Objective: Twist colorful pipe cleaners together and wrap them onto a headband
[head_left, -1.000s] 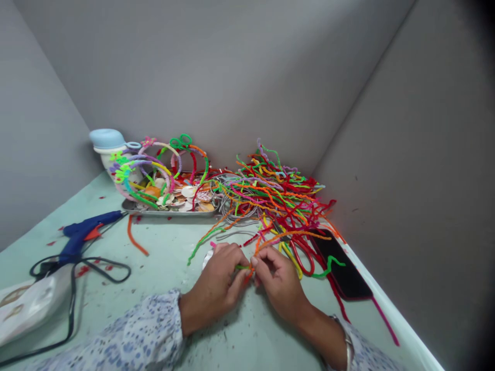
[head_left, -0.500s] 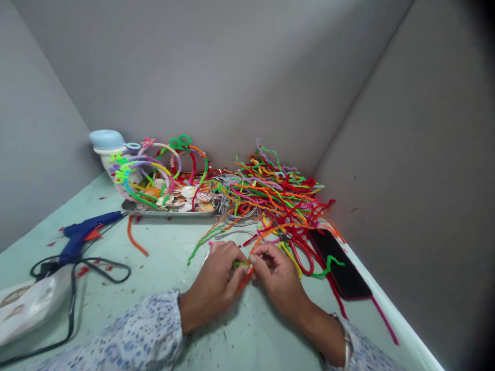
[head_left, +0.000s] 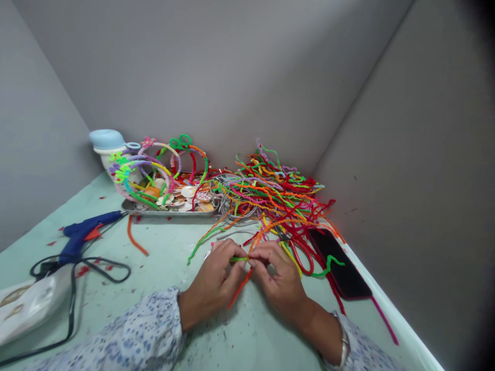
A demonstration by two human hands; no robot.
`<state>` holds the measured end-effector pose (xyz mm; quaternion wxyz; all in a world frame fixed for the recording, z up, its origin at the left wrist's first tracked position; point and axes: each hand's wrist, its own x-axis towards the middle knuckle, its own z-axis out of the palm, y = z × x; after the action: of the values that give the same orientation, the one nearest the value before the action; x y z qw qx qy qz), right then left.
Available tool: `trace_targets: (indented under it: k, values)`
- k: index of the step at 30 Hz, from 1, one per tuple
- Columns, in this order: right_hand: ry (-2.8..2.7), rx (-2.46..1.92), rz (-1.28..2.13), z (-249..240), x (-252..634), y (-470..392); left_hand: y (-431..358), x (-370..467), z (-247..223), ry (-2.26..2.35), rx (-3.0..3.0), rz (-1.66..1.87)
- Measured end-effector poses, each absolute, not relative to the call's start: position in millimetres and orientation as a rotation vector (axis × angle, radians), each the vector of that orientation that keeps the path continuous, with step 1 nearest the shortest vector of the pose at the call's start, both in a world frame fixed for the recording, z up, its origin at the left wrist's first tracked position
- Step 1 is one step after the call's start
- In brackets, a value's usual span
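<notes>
Thumb and fingertips of my left hand (head_left: 218,275) pinch a green pipe cleaner (head_left: 238,259). Facing it, my right hand (head_left: 280,278) is closed at the fingertips on an orange pipe cleaner (head_left: 240,290), where it meets the green one. One orange end slants down toward me between the hands; the other part arcs up and right over the pile. The exact crossing is partly covered by my fingers. Just beyond my right hand lie red-handled scissors (head_left: 303,257), partly under loose pipe cleaners.
A heap of colourful pipe cleaners (head_left: 266,190) sits at the back. Left of it, a metal tray (head_left: 174,213) holds shells and decorated headbands (head_left: 154,164), near a blue-lidded bottle (head_left: 107,140). A blue glue gun (head_left: 79,232) with a cord lies left; a phone (head_left: 340,268) lies right.
The orange end below my hands shows longer and reaches further down and left. Both hands stay pinched together in nearly the same place, with fingertips slightly shifted.
</notes>
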<state>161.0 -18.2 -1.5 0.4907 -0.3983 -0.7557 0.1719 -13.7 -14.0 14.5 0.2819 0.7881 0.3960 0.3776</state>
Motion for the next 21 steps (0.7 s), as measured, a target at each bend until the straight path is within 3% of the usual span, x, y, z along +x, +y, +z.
trace_targets:
  k: [21]
  values:
    - [-1.914,-1.008,0.320,1.0,161.7,-16.6,-14.3,-13.3,10.8,1.120,2.118,1.003]
